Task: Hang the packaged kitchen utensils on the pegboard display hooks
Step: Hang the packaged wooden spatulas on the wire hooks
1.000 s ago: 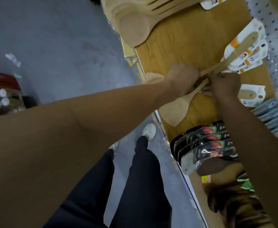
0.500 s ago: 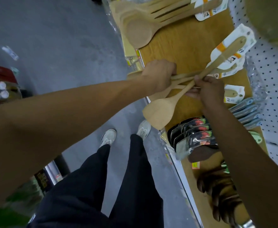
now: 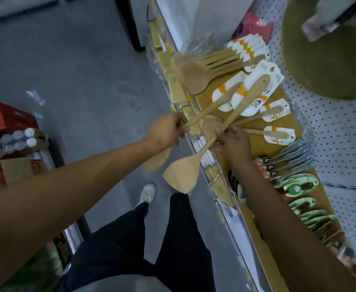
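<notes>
The left hand (image 3: 167, 131) grasps the handle of one wooden spatula (image 3: 212, 106), whose blade sticks out at 6 o'clock below the fist. The right hand (image 3: 232, 142) pinches the handle of a second spatula (image 3: 183, 175), its carded end pointing to 1 o'clock over the wooden shelf (image 3: 255, 232). The pegboard (image 3: 330, 127) lies at 3 o'clock.

The light around me is dim and flat, with a cool grey cast and no sharp shadows anywhere. My wide lens bends the shelf edge (image 3: 225, 199) and stretches my forearms huge toward the bottom corners. My left hand (image 3: 166, 131) smears slightly with motion. The red boxes (image 3: 6, 121) at the left edge look soft, and the far top corner is blurred too
</notes>
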{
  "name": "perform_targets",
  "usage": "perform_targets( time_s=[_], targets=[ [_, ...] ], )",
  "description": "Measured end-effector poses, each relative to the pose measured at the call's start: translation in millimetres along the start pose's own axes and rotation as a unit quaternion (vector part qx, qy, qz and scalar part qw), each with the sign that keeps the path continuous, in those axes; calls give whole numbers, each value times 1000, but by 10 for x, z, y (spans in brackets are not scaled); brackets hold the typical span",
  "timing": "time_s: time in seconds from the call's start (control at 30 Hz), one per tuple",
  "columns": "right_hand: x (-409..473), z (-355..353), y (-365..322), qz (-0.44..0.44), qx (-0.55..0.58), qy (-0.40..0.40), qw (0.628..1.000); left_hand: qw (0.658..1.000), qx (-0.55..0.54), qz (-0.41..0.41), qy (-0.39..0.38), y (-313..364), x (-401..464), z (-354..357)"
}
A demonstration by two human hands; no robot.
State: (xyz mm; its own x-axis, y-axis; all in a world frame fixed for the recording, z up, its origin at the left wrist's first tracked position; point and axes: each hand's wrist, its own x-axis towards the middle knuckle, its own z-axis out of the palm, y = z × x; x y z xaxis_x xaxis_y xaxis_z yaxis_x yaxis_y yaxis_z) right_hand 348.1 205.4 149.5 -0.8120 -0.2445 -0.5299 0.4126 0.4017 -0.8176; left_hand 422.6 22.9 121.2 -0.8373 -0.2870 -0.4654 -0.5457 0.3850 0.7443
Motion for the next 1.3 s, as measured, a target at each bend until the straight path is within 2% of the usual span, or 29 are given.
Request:
perform_targets(
  time_s=[0.1,0.33,0.43,0.63,0.87,1.07,1.2,1.3],
  targets=[
    [-332,24,-148,-33,0,3,999,996,-77,33,20,90,-304,-219],
    [-1220,-78,-641,-118,21,46,992,985,-158,67,-31,531,-932,-602],
    [-1652,-219,-834,-152,32,70,985,977,-165,120,-54,818,-1232,-691],
    [-2416,-700,-969,-186,18,140,972,963,-104,210,-132,1257,-1650,-624],
    [-3249,-1326,-741,-193,-69,243,948,943,55,286,-159,1755,-2057,-183],
    [-4014,-1843,-259,-177,-118,323,922,892,170,347,-235,2197,-2497,444],
    [-4585,-2163,179,-163,-130,365,907,881,178,342,-274,2388,-2873,1026],
    [-5033,-2397,545,-146,-114,384,905,860,199,363,-297,2421,-3081,1480]
  ],
)
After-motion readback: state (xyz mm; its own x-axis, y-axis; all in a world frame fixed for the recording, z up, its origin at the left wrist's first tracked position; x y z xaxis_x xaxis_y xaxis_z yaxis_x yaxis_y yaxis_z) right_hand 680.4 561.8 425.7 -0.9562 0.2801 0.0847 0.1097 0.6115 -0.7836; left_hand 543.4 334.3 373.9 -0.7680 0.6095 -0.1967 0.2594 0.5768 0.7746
